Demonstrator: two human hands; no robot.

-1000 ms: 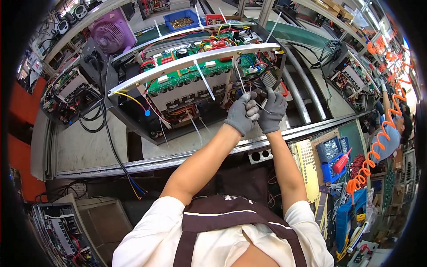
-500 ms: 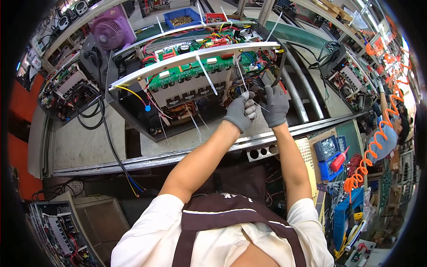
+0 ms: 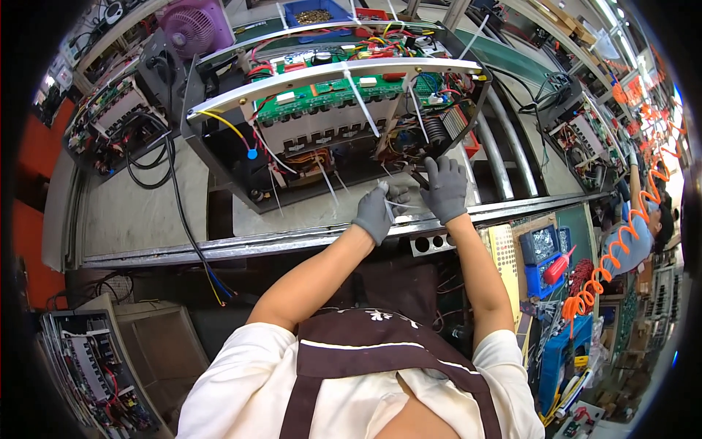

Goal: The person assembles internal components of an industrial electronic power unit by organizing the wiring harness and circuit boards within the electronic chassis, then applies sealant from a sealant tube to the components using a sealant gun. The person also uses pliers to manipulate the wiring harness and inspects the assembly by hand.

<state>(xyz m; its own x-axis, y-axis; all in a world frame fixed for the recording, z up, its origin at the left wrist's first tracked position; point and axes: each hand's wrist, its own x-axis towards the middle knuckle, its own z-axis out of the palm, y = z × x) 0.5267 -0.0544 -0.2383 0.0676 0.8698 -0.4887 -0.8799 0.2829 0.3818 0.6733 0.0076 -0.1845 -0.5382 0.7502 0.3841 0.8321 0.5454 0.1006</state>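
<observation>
Both my hands wear grey gloves and are in front of an open electronic chassis [image 3: 219,162] with a green circuit board [image 3: 322,104]. My left hand [image 3: 374,214] is closed on a white cable tie [image 3: 389,211], just outside the chassis' near edge. Beside it on the right, my right hand [image 3: 444,192] has its fingers bent around a dark, slim thing [image 3: 418,177] that I cannot make out. White cable-tie tails stick out of the chassis, one hanging over the front metal bar [image 3: 292,89]. A yellow wire with a blue disc [image 3: 252,154] dangles at the left.
Metal rollers [image 3: 504,150] run right of the chassis. Similar units stand left [image 3: 117,124] and right [image 3: 581,139]. A purple fan [image 3: 191,29] and a blue parts bin [image 3: 316,13] are behind. Blue boxes [image 3: 541,245] and an orange coiled hose [image 3: 621,245] lie right.
Both hands have drawn back from the chassis toward me, the left also moving left and apart from the right. The whole view has shifted slightly.
</observation>
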